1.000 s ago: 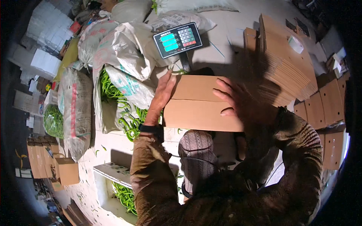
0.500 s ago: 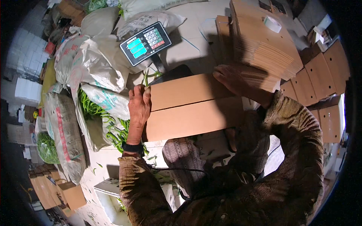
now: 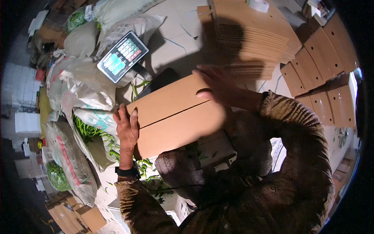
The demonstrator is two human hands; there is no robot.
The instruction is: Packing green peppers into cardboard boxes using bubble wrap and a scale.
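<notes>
A closed brown cardboard box (image 3: pixel 171 130) is in front of me above my lap, with a dark seam where its two top flaps meet. Its left end is gripped by my left hand (image 3: pixel 127 132), the thumb lying over the top edge. At the far right corner my right hand (image 3: pixel 224 89) clasps the box, partly in shadow, with its thumb on the top. The box sits tilted, its right end farther from me. Just beyond its left part is a scale with a lit display panel (image 3: pixel 123 57) and a dark platform (image 3: pixel 159 82).
Woven sacks (image 3: pixel 89 91) stand on the left, one spilling green chili peppers (image 3: pixel 85 128). Flattened cardboard (image 3: pixel 269 43) is stacked at the far right, with a roll of tape (image 3: pixel 258 5) on top. Upright boxes with holes (image 3: pixel 320 58) line the right side. Loose peppers (image 3: pixel 144 167) lie below the box.
The box has turned, its right end swinging away from me and its left end coming nearer. Both hands move with it, and the right thumb now shows on top. The view has shifted too.
</notes>
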